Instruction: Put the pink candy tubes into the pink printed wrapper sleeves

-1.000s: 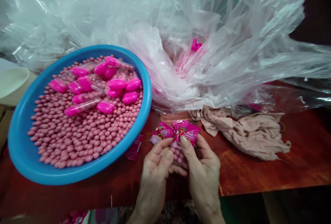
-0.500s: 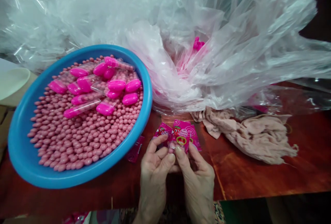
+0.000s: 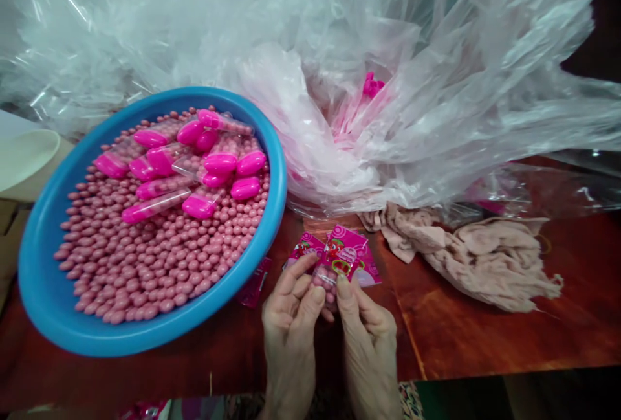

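Note:
Between my two hands is a clear tube of pink candy balls [image 3: 326, 279], held just above the table edge. My left hand [image 3: 291, 316] grips its left side, thumb against the fingers. On the right side, my right hand [image 3: 365, 326] pinches it between thumb and fingers. A pink printed label [image 3: 345, 245] with a strawberry figure stands right behind the tube; I cannot tell whether it is joined to it. More pink labels [image 3: 306, 245] lie on the table beyond my fingers. Palms and some fingertips are hidden.
At left a blue basin [image 3: 274, 213] holds pink candy balls [image 3: 160, 265] and several filled tubes with pink caps [image 3: 220, 162]. Large clear plastic bags [image 3: 339, 174] cover the back. A crumpled beige cloth [image 3: 480, 258] lies right on the red-brown table [image 3: 466, 342].
My thumbs have moved slightly apart, so more of the candy-filled tube shows between them. My right hand has shifted a little. The basin, bags and cloth have stayed in place.

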Demonstrator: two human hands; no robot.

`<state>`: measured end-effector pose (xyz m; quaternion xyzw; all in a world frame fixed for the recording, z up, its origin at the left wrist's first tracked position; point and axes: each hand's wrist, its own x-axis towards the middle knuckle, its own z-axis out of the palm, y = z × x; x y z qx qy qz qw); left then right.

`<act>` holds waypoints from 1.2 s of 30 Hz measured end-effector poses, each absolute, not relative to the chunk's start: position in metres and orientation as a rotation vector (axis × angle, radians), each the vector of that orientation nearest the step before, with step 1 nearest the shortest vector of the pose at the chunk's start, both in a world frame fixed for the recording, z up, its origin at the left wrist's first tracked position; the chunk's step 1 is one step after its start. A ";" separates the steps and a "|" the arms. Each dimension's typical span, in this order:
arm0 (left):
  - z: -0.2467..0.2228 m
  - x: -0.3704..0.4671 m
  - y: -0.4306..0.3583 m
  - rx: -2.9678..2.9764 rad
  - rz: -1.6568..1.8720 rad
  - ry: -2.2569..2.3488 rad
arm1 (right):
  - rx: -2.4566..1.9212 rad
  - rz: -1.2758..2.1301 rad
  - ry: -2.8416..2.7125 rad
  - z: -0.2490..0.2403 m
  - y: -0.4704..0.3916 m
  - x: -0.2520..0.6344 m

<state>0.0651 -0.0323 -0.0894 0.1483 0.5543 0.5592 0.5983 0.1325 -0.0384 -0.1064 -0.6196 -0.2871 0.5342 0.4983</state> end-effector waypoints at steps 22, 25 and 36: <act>-0.090 0.057 -0.044 0.362 1.321 1.259 | -1.244 1.651 -0.413 -0.100 -0.039 0.132; -0.084 0.058 -0.045 0.256 1.290 1.139 | -1.275 1.641 -0.534 -0.094 -0.041 0.139; -0.081 0.021 -0.053 0.744 1.270 1.419 | -1.408 1.485 -1.188 -0.076 -0.054 0.156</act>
